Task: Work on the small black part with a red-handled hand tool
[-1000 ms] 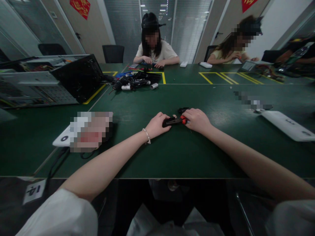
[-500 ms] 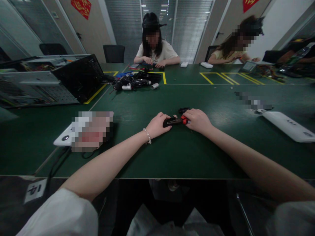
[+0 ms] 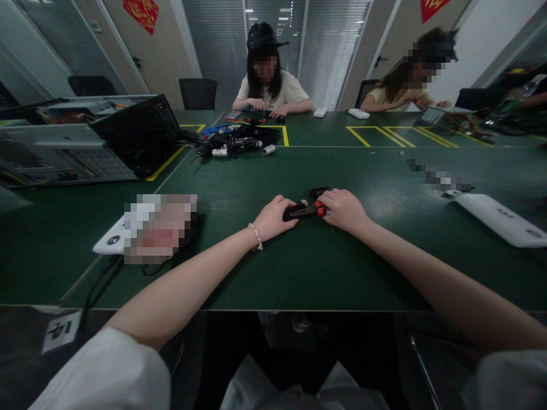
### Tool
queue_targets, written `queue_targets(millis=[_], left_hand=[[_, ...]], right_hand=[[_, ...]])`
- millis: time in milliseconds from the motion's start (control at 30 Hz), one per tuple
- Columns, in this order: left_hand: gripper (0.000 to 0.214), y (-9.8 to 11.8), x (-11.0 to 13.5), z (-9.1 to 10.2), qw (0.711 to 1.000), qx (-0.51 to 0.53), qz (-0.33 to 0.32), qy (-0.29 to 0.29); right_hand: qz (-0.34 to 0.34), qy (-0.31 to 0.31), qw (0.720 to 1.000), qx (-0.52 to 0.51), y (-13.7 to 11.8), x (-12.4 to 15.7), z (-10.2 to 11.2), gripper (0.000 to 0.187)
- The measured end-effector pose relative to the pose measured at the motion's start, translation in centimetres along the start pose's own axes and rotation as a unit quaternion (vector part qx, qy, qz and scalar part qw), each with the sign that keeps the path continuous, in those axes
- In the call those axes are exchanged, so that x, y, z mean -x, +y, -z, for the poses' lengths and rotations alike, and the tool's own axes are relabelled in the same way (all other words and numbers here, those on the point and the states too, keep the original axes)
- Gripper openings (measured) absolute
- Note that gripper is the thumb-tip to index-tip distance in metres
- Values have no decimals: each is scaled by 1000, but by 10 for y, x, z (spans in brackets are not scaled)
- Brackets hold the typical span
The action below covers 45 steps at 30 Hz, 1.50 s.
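Note:
My left hand [image 3: 276, 219] is closed around a small black part [image 3: 290, 213] just above the green table. In my right hand [image 3: 344, 209] are pliers with red handles [image 3: 320, 208], the fingers wrapped round the grips. The dark plier jaws point left and lie against the black part; whether they bite on it I cannot tell. A small pale piece shows at the top of the black part. Behind my right fingers rests another small black object [image 3: 319, 191], partly hidden.
An opened computer case [image 3: 85, 142] stands at the left. A pile of black parts and cables [image 3: 239, 139] lies farther back. White power banks [image 3: 502, 219] flank me, the left one [image 3: 111, 241] beside a blurred item. Two people [image 3: 273, 85] sit across the green table [image 3: 273, 273].
My hands and the pliers stay almost exactly where they were. Across the table, the person at the right has shifted their hands slightly.

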<state>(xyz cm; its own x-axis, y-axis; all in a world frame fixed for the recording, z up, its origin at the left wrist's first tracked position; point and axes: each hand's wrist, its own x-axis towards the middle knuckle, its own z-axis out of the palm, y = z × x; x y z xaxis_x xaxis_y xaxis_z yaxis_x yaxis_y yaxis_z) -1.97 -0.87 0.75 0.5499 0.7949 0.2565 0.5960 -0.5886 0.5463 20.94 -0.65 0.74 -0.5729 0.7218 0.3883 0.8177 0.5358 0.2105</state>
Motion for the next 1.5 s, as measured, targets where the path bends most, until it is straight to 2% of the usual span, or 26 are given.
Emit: queue_targets(millis=[200, 500, 800, 1500], left_hand=[[33, 0, 0, 1, 1000, 2, 13, -4], [34, -1, -1, 0, 1000, -10, 8, -1], [33, 3, -1, 3, 1000, -17, 5, -15], [33, 0, -2, 0, 1000, -19, -10, -6]], right_hand=[[2, 0, 1000, -5, 1, 0, -1, 21], [10, 14, 1000, 13, 0, 0, -1, 21], [6, 7, 1000, 5, 1, 1, -1, 21], [7, 4, 1000, 4, 2, 0, -3, 20]])
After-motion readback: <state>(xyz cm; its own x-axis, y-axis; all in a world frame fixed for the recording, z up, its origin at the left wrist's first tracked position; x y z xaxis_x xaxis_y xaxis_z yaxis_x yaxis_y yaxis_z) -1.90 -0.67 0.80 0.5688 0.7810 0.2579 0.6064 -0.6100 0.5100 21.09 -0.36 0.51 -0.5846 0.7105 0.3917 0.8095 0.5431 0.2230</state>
